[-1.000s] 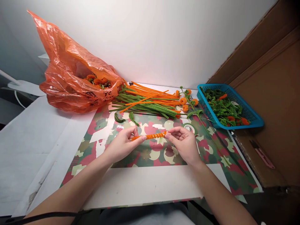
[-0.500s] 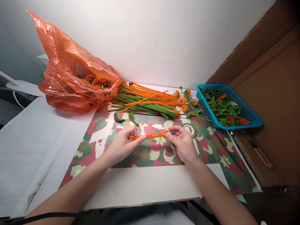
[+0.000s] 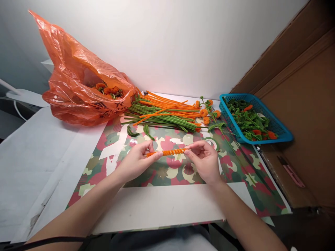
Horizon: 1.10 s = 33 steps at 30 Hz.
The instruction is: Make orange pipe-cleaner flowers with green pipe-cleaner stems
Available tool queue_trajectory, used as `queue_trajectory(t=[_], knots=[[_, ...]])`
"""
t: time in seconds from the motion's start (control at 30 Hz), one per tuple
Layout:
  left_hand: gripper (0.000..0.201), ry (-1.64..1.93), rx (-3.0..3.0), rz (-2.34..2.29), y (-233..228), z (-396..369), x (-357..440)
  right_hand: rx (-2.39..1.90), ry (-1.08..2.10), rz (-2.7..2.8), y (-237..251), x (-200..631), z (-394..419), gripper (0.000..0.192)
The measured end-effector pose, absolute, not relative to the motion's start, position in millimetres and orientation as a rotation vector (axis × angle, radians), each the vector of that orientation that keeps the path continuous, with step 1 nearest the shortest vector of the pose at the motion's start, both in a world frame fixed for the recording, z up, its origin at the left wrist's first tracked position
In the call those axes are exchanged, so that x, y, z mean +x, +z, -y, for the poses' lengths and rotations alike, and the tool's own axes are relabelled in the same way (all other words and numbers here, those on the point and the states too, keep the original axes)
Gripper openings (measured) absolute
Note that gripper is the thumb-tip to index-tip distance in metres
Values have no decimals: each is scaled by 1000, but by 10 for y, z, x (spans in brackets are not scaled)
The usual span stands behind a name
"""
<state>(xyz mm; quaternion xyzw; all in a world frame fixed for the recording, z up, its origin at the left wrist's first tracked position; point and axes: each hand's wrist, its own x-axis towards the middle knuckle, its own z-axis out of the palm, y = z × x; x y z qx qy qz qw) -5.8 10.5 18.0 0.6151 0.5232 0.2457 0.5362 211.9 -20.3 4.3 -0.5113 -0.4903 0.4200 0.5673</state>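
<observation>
A coiled orange pipe cleaner [image 3: 173, 152] stretches level between my two hands, over the patterned mat [image 3: 167, 172]. My left hand [image 3: 138, 158] pinches its left end between thumb and fingers. At the other end, my right hand [image 3: 205, 160] grips the coil with thumb and fingertips. The core inside the coil, if any, is mostly hidden. Beyond the hands lie straight orange pipe cleaners [image 3: 159, 103] and green pipe cleaners [image 3: 167, 120] in a loose pile. Two short bent green pieces, a dark one [image 3: 132, 131] and a lighter one [image 3: 148, 133], rest in front of the pile.
An orange plastic bag [image 3: 75, 90] holding orange flowers [image 3: 107, 90] stands at the back left. A blue basket [image 3: 286, 136] of green pieces sits at the right, beside a flower stem [image 3: 213, 116]. A tape roll [image 3: 213, 142] lies behind my right hand; a pink cutter [image 3: 293, 174] lies far right.
My right hand has shifted very slightly at its end of the coil, its fingers closing in a little. My left hand and the surrounding things stay as they were.
</observation>
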Motion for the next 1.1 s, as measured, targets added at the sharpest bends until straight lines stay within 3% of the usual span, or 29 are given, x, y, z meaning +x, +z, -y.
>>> queue_trajectory(t=[0.23, 0.53, 0.73, 0.93, 1.1], knots=[[42, 510, 1343, -1136, 145, -118, -82, -1061, 725, 1356, -5, 2153, 253, 9], [47, 450, 1274, -1091, 94, -127, -93, -1005, 681, 1441, 35, 2179, 277, 11], [39, 616, 1566, -1164, 183, -85, -93, -1030, 1057, 1249, 105, 2206, 245, 12], [34, 775, 2088, -1314, 161, -50, -120, -1227, 1391, 911, 127, 2216, 139, 35], [33, 944, 2479, -1264, 99, -62, -136, -1339, 1653, 784, 148, 2268, 114, 43]])
